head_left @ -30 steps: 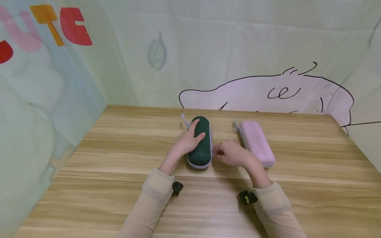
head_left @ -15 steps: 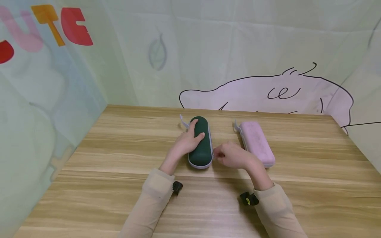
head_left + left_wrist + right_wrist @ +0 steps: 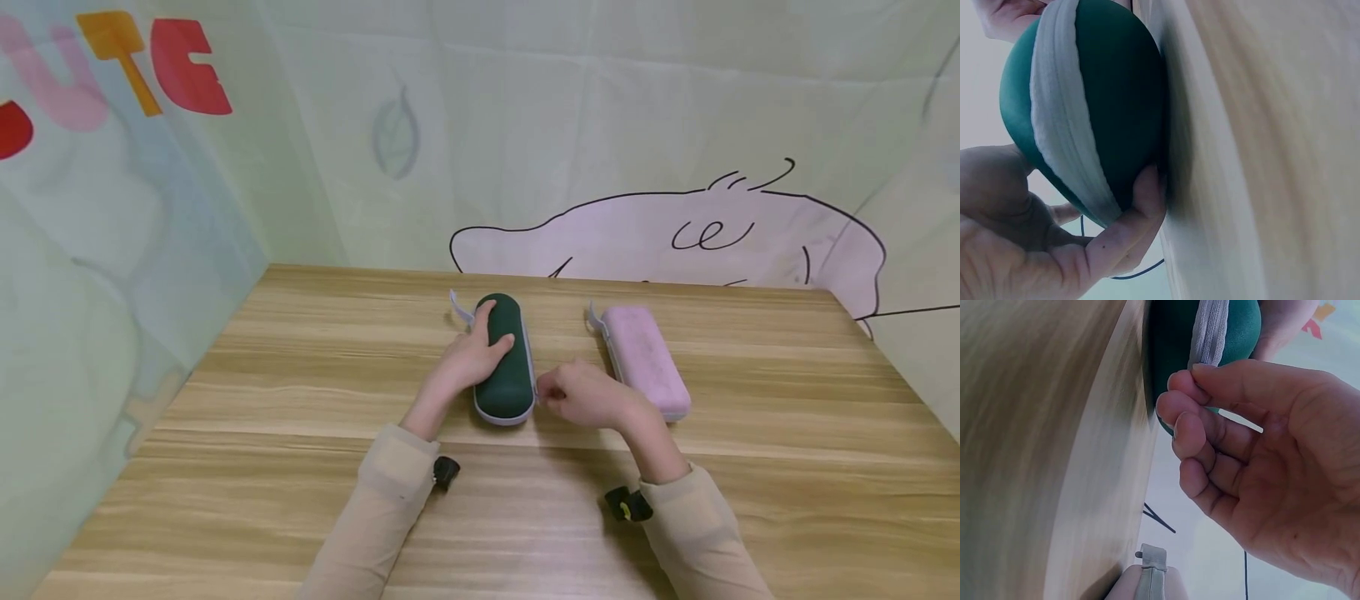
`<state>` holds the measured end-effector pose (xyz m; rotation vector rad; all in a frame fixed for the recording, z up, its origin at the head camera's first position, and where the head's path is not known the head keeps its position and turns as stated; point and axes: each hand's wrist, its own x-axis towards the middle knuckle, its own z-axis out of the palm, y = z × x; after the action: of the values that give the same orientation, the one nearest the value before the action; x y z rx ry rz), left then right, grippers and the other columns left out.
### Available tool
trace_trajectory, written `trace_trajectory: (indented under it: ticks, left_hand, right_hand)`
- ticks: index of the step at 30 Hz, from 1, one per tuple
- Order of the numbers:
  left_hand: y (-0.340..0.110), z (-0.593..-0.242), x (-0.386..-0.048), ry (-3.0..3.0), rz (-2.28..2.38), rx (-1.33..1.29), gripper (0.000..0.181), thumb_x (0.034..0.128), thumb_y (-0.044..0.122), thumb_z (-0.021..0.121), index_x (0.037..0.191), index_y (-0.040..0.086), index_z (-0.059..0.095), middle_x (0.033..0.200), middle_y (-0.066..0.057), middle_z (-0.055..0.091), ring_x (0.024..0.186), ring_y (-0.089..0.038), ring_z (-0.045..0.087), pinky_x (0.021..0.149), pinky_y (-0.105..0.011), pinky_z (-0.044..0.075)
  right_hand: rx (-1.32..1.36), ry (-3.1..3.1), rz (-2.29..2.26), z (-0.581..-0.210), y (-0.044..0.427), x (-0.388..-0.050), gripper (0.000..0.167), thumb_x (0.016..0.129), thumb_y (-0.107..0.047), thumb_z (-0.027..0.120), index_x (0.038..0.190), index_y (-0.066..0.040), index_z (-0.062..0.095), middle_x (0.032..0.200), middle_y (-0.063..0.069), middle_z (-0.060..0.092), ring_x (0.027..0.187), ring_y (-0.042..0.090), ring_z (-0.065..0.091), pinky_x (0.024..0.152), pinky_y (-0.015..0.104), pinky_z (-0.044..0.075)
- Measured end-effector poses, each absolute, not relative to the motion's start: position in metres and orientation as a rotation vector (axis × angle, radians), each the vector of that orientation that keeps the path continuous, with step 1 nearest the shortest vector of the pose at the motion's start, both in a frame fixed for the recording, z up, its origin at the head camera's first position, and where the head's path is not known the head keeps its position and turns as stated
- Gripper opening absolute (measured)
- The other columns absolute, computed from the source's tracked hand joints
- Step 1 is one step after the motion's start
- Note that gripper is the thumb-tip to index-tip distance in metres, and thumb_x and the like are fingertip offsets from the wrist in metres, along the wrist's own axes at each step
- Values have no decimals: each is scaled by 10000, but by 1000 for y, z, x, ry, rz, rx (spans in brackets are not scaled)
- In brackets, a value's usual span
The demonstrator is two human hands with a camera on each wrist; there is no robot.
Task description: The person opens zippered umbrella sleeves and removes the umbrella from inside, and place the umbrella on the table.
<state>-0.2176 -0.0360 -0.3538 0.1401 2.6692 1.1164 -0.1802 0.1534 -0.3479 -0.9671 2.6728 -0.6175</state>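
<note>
Clasping the green case [image 3: 510,372] with the left hand [image 3: 468,362], pinching its right-side zip [image 3: 1212,330] with the right hand [image 3: 581,393] slightly closer to its near end than before, apparently running the zip.

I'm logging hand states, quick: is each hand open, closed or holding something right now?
Left hand: holding the green case.
Right hand: closed, pinching at the case's zipper; the exact grip is hidden.
</note>
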Motion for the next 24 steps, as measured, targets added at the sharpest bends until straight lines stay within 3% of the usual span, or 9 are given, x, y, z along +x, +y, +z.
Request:
trace_trajectory:
  ticks: [24]
  left_hand:
    - [-36, -354, -218, 2670, 1101, 130, 682, 999, 414, 436, 1544, 259, 56, 1508, -271, 338, 1308, -446, 443, 1039, -543, 396]
  right_hand:
    - [-1041, 2734, -592, -351, 153, -174, 199, 855, 12, 586, 681, -83, 606, 610, -60, 465, 564, 40, 386, 546, 171, 330]
